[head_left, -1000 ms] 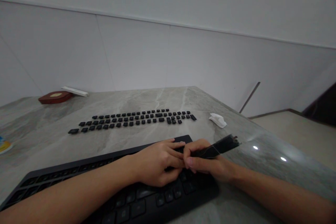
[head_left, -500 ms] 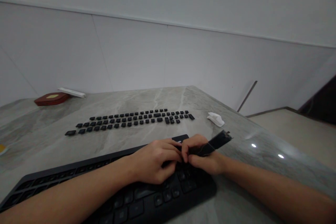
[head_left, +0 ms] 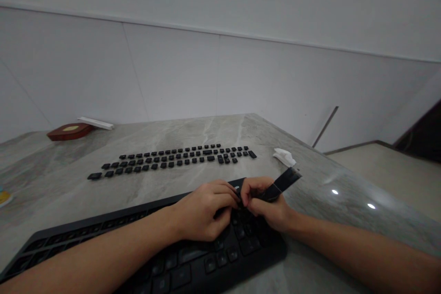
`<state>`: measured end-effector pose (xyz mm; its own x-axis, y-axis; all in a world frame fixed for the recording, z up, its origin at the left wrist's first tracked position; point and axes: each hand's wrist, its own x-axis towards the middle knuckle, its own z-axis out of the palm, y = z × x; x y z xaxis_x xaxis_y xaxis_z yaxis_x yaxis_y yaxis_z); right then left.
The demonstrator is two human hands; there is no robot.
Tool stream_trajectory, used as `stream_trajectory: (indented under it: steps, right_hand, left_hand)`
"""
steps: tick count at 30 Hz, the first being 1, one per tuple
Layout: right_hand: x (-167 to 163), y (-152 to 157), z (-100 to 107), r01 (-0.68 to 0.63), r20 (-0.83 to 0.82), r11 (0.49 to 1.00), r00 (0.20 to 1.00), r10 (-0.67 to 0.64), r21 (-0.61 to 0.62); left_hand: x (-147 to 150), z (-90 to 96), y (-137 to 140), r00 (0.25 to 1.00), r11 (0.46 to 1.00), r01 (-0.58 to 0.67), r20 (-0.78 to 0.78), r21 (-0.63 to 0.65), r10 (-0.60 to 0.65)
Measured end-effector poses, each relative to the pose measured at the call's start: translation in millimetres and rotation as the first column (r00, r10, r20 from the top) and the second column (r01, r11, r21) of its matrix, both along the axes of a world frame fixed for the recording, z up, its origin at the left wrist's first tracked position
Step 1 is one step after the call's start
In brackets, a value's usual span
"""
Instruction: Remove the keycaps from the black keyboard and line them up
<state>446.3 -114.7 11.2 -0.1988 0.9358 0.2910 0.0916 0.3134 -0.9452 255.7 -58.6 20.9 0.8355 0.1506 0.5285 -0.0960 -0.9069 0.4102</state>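
A black keyboard [head_left: 255,262] lies at a slant in front of me, with empty key sockets in its upper left rows and keys still on its lower right part. My left hand [head_left: 206,211] rests over its right half, fingers curled and thumb pressed in; whatever sits at its fingertips is hidden. Close beside it, my right hand [head_left: 267,204] is closed around a flat black strip-like tool [head_left: 283,183] that points up and to the right. The tool's lower end is hidden by my fingers near the keyboard's top right area.
Loose black keycaps [head_left: 165,164] stand in rows behind the keyboard. A crumpled white tissue [head_left: 284,156] lies to their right. Far left are a reddish-brown box [head_left: 69,132] and a white bar [head_left: 96,123] by the wall. A yellow object [head_left: 4,197] shows at the left edge.
My right hand and the tool in it have tilted slightly. The left hand stays almost in place, and the whole view has shifted a little.
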Motion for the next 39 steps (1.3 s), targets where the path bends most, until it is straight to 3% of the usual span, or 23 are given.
stream_trajectory:
  steps: [7, 12, 21, 27, 35, 39]
  right_hand:
    - [2.4, -0.5, -2.1, -0.033, -0.023, 0.999, 0.999, 0.033, 0.000]
    - [0.6, 0.0, -1.9, -0.024, -0.087, 1.000, 0.996, 0.023, -0.013]
    - [2.0, -5.1, 0.3, 0.018, -0.111, 0.999, 0.994, -0.023, -0.045]
    - [5.5, 1.9, -6.1, 0.182, -0.225, 0.976, 0.953, -0.205, -0.117]
    - [4.1, 1.0, 4.2, 0.052, -0.150, 0.997, 0.987, -0.061, -0.063]
    - [12.9, 4.5, 3.0, 0.026, -0.176, 1.000, 0.984, -0.023, 0.017]
  left_hand:
    - [-0.4, 4.3, -0.6, 0.996, 0.996, 0.087, -0.022, 0.032, -0.086]
    - [1.2, 7.3, -1.5, 0.977, 0.978, 0.179, -0.134, 0.106, -0.164]
    - [2.5, -4.3, 0.0, 0.970, 0.992, 0.093, -0.235, 0.089, -0.070]
    - [8.7, -5.2, -1.1, 0.976, 0.998, 0.053, -0.213, 0.039, -0.044]
    - [8.5, 2.3, -5.8, 0.990, 0.996, 0.081, -0.116, -0.039, -0.085]
    - [7.9, -3.1, -4.1, 0.998, 0.998, 0.017, -0.056, -0.058, -0.020]
